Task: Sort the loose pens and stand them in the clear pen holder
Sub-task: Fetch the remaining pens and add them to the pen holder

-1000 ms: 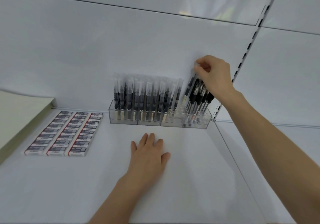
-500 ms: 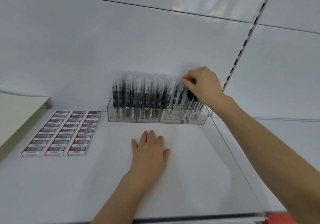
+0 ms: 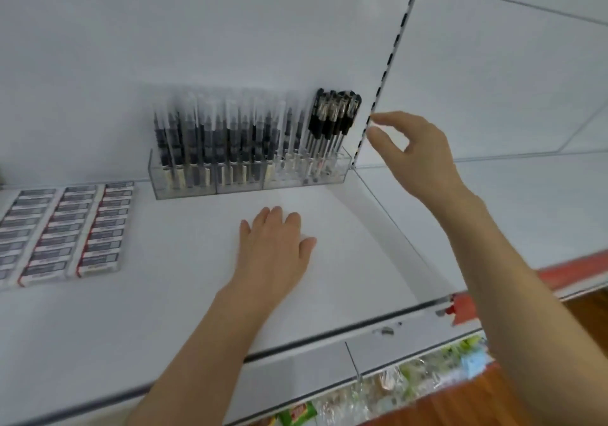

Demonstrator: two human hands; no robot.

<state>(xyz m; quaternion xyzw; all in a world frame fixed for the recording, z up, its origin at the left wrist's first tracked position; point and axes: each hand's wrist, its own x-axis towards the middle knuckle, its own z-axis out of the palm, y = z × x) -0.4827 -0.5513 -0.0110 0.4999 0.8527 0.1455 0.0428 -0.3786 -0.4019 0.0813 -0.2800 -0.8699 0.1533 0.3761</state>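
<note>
Two hands, one clear pen holder [image 3: 241, 184].
The left hand [image 3: 273, 248] is laid flat on the shelf [image 3: 158, 300]; the right hand [image 3: 415, 153] is held loosely curled, empty, beside the black pens [image 3: 333, 115].

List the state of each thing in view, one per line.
Holder: upright, nearly full.
Black pens: standing in holder's right end.
Clear-capped pens: standing, capped.
Left hand: flat on shelf, empty.
Right hand: open, apart from black pens, empty.
Boxes: flat, in rows.

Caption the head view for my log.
Right hand hovers empty beside black-capped pens standing in the clear pen holder; left hand rests flat on the white shelf.
</note>
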